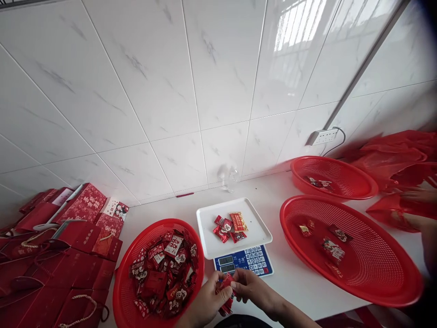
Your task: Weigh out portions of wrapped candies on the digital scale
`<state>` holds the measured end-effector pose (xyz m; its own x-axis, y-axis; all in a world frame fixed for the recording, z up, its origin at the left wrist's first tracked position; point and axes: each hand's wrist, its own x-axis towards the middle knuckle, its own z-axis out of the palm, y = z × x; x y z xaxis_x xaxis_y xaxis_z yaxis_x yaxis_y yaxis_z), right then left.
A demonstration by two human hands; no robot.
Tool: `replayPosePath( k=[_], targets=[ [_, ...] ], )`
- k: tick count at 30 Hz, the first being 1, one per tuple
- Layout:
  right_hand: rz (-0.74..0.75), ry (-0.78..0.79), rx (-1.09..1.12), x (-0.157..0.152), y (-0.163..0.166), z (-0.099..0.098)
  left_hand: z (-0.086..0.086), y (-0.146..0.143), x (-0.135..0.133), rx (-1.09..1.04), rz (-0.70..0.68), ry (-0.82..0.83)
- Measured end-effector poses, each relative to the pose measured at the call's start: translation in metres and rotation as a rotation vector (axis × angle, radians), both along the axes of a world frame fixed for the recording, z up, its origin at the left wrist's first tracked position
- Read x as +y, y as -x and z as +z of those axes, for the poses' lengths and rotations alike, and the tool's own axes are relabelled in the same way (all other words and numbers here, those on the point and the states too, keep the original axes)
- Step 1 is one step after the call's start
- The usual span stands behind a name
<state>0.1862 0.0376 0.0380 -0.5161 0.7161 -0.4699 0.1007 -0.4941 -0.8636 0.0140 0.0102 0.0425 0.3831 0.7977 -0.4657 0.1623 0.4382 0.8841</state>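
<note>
Bottom centre: left hand (206, 304) & right hand (253, 288) both pinch red sweet packet (226, 283) at worktop (293, 279) edge; loose grip could drop it off.

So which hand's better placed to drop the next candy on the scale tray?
Right, probably. The right hand sits just below the scale, nearest its white tray; the left hand is beside the full basket. Both pinch the red packets.
</note>
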Motion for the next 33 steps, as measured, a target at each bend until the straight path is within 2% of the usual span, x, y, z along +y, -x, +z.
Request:
replayPosePath(
  k=[4, 14, 16, 20, 23, 25, 27, 31, 33],
  targets=[
    [-0.035, 0.019, -0.024, -0.006, 0.004, -0.004, 0.006, -0.004, 0.0, 0.085, -0.013, -0.098],
    [0.057, -0.001, 0.012, -0.006, 0.01, -0.003, 0.01, -0.001, 0.003, 0.026, 0.035, -0.045],
    [0.064, 0.013, 0.041, -0.005, 0.008, -0.002, 0.008, 0.008, 0.007, 0.075, 0.083, -0.105],
    [0.021, 0.045, -0.012, -0.002, -0.004, -0.007, 0.001, 0.043, 0.019, 0.193, 0.28, -0.158],
    [-0.017, 0.046, -0.079, -0.001, -0.015, -0.016, -0.008, 0.075, 0.025, 0.354, 0.448, -0.107],
    [-0.041, 0.054, -0.109, -0.002, -0.019, -0.021, -0.017, 0.093, 0.023, 0.436, 0.509, 0.006],
    [-0.052, 0.067, -0.119, -0.004, -0.021, -0.024, -0.03, 0.106, 0.014, 0.545, 0.448, 0.072],
    [-0.052, 0.088, -0.109, -0.006, -0.018, -0.022, -0.059, 0.119, -0.009, 0.907, 0.098, 0.022],
    [-0.053, 0.089, -0.111, -0.005, -0.016, -0.019, -0.067, 0.12, -0.015, 1.026, -0.027, 0.046]
  ],
)
